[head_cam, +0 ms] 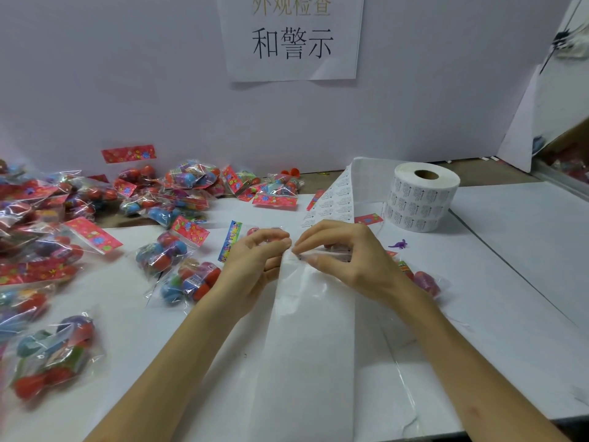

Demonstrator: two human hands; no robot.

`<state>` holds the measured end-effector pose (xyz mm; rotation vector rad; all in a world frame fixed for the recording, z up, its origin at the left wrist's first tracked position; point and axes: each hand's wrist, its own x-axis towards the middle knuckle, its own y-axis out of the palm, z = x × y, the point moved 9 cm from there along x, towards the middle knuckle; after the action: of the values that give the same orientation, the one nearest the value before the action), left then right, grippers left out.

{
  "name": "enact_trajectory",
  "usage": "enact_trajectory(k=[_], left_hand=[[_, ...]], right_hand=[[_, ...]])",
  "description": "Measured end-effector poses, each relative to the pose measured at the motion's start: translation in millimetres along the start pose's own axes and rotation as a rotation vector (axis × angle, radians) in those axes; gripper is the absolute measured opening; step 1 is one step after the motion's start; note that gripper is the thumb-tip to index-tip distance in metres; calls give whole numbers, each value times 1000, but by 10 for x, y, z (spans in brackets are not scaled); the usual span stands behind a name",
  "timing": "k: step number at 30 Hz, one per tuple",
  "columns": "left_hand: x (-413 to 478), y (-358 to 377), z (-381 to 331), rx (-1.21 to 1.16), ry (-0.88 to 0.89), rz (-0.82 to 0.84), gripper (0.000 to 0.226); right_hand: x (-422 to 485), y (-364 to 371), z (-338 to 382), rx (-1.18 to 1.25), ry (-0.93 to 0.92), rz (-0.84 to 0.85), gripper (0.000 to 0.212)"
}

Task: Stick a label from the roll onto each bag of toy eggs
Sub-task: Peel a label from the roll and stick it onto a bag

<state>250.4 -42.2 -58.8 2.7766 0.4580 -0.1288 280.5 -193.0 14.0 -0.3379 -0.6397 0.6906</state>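
Trouble most likely at the pinch itself. Left hand (255, 263) and right hand (347, 263) drawn together over the label strip (331, 202), each nipping it between thumb and forefinger, right where printed labels end and bare backing liner (306, 346) begins. Too small to tell whether a label is lifted yet.

Label roll (425, 199) upright on the table (510, 250), off to the right, joined to the fingers by the strip looping up and over. Nearest bag of toy eggs (255, 231) just behind the left knuckles, mostly hidden, with a rainbow header card (231, 240) beside it. Second bag (427, 282) by the right wrist. Heap of bags (41, 250) spread across the left.

Could tear or curl a label by peeling too sharply against the liner. Could fold the sticky face onto itself or onto a fingertip. Could drag or tip the roll by pulling the strip taut. Could land a label crooked or wrinkled on loose cellophane shifting over round eggs; worth flattening the bag first. Could also skip or double-label a bag: no telling from here which in the heap carry labels. Slack liner trailing toward the near edge, liable to catch on a forearm.
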Motion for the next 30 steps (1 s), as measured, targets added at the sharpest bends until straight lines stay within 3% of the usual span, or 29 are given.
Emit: enact_trajectory(k=[10, 16, 18, 20, 22, 25, 28, 30], left_hand=[[-18, 17, -2, 17, 3, -6, 11], [-40, 58, -43, 176, 48, 12, 11], [-52, 129, -75, 377, 93, 82, 9], [-112, 307, -16, 556, 86, 272, 9], [-184, 442, 56, 614, 65, 407, 8], [-184, 429, -76, 504, 155, 337, 9], [-118, 286, -190, 275, 170, 233, 40], [-85, 193, -237, 220, 185, 168, 45]], right_hand=[[-7, 12, 2, 79, 28, 36, 19], [21, -124, -3, 401, 38, -31, 24], [39, -220, -42, 478, 46, -92, 29], [46, -279, -70, 494, 49, -117, 32], [47, -306, -91, 475, 55, -120, 33], [50, -280, -91, 449, 64, -98, 34], [49, -221, -47, 413, 60, -65, 33], [38, -186, -23, 387, 53, -45, 34]])
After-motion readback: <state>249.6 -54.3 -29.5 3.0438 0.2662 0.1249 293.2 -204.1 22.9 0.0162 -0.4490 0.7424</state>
